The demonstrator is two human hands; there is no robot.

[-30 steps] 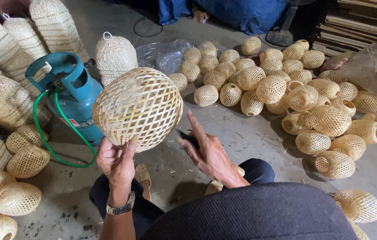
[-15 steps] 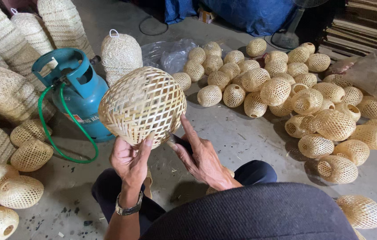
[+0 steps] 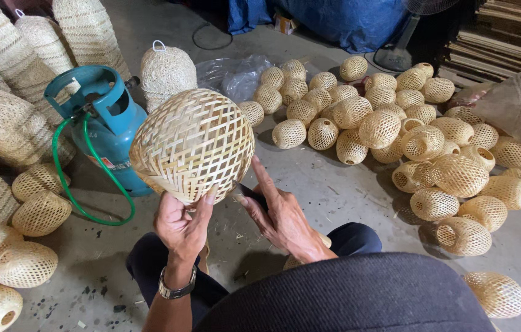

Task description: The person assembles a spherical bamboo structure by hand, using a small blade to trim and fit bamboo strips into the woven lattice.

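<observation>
The person holds a round woven basket (image 3: 191, 144) up above the lap, in front of a blue gas bottle (image 3: 102, 123) with a green hose (image 3: 73, 184). The left hand (image 3: 180, 224) grips the basket's lower edge from below; its thumb presses on the weave and the other fingers curl under the rim. The right hand (image 3: 279, 215) is just beside the basket, fingers straight and slightly spread, their tips at the rim. A pile of small woven balls (image 3: 408, 141) lies on the concrete floor (image 3: 328, 190) to the right.
</observation>
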